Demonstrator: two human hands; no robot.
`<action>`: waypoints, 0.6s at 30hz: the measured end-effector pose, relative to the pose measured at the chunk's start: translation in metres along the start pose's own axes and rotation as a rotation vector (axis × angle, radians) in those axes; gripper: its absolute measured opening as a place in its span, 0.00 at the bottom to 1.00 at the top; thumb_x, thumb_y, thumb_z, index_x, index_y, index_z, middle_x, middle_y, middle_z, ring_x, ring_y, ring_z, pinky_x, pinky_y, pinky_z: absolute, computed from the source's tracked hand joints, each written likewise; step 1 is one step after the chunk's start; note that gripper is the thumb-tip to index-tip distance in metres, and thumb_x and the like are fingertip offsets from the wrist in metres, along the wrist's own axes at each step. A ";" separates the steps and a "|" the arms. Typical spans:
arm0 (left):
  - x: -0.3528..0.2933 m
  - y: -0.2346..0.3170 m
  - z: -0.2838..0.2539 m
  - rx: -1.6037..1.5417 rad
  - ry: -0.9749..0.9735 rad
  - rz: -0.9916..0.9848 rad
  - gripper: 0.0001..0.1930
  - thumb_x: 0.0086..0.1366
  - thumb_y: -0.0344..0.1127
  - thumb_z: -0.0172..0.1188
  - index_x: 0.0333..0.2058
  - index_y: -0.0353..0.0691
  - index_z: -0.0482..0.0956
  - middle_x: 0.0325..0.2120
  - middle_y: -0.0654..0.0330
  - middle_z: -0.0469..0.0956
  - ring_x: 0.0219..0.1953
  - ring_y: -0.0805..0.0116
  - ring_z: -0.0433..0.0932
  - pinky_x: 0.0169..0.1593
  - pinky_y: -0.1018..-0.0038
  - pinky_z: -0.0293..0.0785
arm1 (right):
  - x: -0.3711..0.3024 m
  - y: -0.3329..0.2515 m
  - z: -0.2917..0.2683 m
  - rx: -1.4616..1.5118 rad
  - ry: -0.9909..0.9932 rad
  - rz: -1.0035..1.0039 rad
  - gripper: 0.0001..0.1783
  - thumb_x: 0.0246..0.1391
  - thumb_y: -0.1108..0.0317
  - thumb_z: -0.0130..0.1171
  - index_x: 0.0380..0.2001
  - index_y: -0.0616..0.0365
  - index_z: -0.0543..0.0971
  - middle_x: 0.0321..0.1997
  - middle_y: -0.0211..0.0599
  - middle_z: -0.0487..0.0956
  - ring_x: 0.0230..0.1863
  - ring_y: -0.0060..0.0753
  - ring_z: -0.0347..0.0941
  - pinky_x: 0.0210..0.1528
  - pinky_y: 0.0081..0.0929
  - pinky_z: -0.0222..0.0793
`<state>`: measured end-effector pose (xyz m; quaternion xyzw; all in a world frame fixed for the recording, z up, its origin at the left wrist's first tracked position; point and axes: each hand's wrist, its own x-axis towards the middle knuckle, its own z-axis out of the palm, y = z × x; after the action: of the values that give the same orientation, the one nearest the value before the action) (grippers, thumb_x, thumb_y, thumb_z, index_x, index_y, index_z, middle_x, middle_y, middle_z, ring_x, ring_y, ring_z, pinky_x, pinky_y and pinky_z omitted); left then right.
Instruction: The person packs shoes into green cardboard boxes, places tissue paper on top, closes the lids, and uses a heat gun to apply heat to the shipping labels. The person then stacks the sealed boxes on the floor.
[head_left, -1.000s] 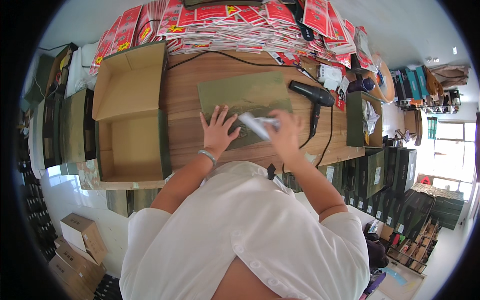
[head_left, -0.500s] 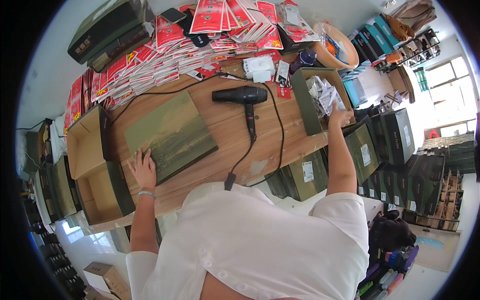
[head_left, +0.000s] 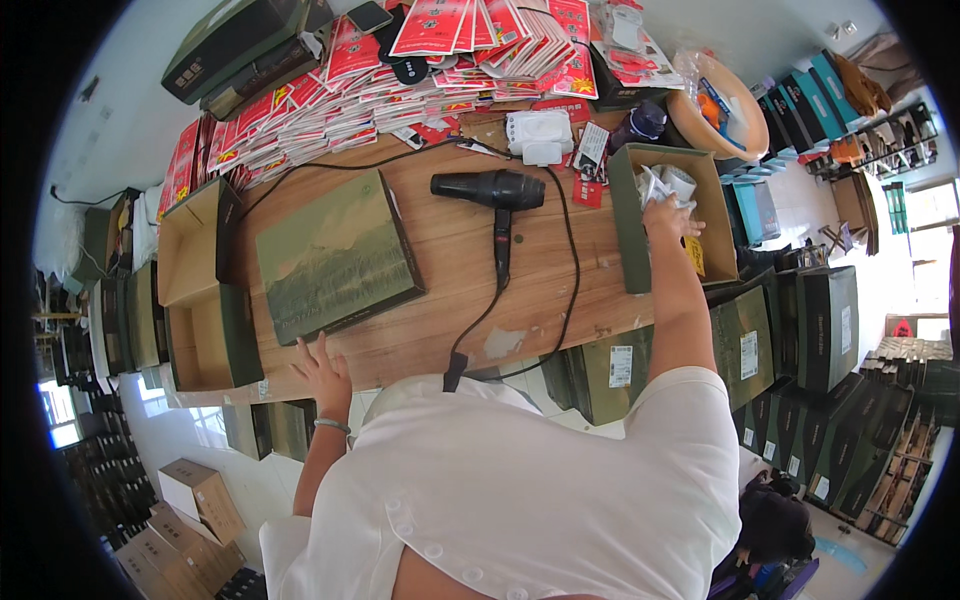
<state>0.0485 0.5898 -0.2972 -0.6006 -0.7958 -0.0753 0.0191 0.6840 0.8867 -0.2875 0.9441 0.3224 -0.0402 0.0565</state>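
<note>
My left hand (head_left: 322, 372) is open, its fingers spread, by the table's near edge. Just beyond its fingertips lies a closed green shoebox (head_left: 338, 258) with a landscape print. My right hand (head_left: 672, 218) reaches into an open green box (head_left: 628, 225) at the right, its fingers closed on crumpled white packets (head_left: 652, 186). A pale roll-shaped thing (head_left: 680, 180) and a yellow packet (head_left: 692, 258) show beside that hand. Between the two boxes rests a black hair dryer (head_left: 488, 190), its handle toward me.
Piled red-and-white printed bags (head_left: 340, 110) cover the table's far side. An empty open shoebox (head_left: 205, 345) stands at the left. A black cord (head_left: 575, 270) loops across the wooden table (head_left: 450, 260). An orange-tan basin (head_left: 745, 100) sits far right; green boxes (head_left: 615, 375) are stacked below.
My left hand has drawn back off the shoebox lid toward me. My right hand has moved deeper into the green box, bunching the white packets and exposing the yellow one. The view has shifted.
</note>
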 end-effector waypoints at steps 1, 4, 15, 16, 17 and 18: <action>-0.005 0.000 0.000 -0.006 -0.005 -0.022 0.28 0.67 0.44 0.51 0.65 0.51 0.60 0.68 0.42 0.47 0.70 0.42 0.48 0.67 0.39 0.35 | -0.003 0.000 0.000 -0.005 -0.035 0.014 0.38 0.57 0.38 0.47 0.70 0.33 0.57 0.70 0.56 0.56 0.70 0.84 0.31 0.69 0.70 0.28; -0.012 0.006 -0.007 -0.041 -0.030 -0.079 0.29 0.67 0.44 0.51 0.66 0.51 0.59 0.69 0.42 0.44 0.71 0.43 0.44 0.68 0.39 0.35 | -0.005 0.011 0.001 -0.070 -0.132 0.024 0.37 0.56 0.37 0.49 0.68 0.27 0.59 0.73 0.56 0.48 0.72 0.71 0.35 0.68 0.68 0.34; 0.006 -0.029 -0.015 -0.278 0.073 -0.212 0.31 0.67 0.43 0.54 0.66 0.48 0.58 0.66 0.33 0.47 0.69 0.38 0.46 0.67 0.42 0.42 | 0.035 0.055 0.038 0.848 0.342 0.354 0.55 0.44 0.40 0.64 0.66 0.62 0.54 0.61 0.57 0.67 0.58 0.60 0.68 0.55 0.58 0.66; 0.000 -0.038 -0.015 -0.308 0.072 -0.238 0.31 0.67 0.43 0.54 0.66 0.48 0.57 0.66 0.32 0.47 0.69 0.38 0.46 0.67 0.42 0.42 | 0.019 0.040 0.031 0.834 0.383 0.411 0.50 0.44 0.44 0.64 0.62 0.64 0.58 0.57 0.57 0.70 0.54 0.61 0.70 0.53 0.57 0.68; -0.003 -0.047 -0.015 -0.329 0.070 -0.255 0.31 0.67 0.43 0.54 0.66 0.47 0.57 0.65 0.31 0.47 0.68 0.36 0.47 0.67 0.43 0.44 | 0.009 0.034 0.019 0.817 0.439 0.479 0.46 0.44 0.47 0.65 0.59 0.66 0.62 0.53 0.56 0.74 0.51 0.61 0.73 0.51 0.57 0.69; -0.009 -0.054 -0.014 -0.348 0.072 -0.280 0.31 0.67 0.43 0.53 0.66 0.46 0.56 0.65 0.30 0.48 0.68 0.34 0.48 0.67 0.44 0.46 | -0.014 0.019 0.003 0.691 0.470 0.331 0.43 0.44 0.49 0.64 0.57 0.66 0.65 0.52 0.55 0.74 0.50 0.62 0.73 0.51 0.55 0.70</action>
<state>-0.0014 0.5652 -0.2891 -0.4755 -0.8451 -0.2348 -0.0673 0.6847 0.8633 -0.2878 0.9299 0.1389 0.0794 -0.3312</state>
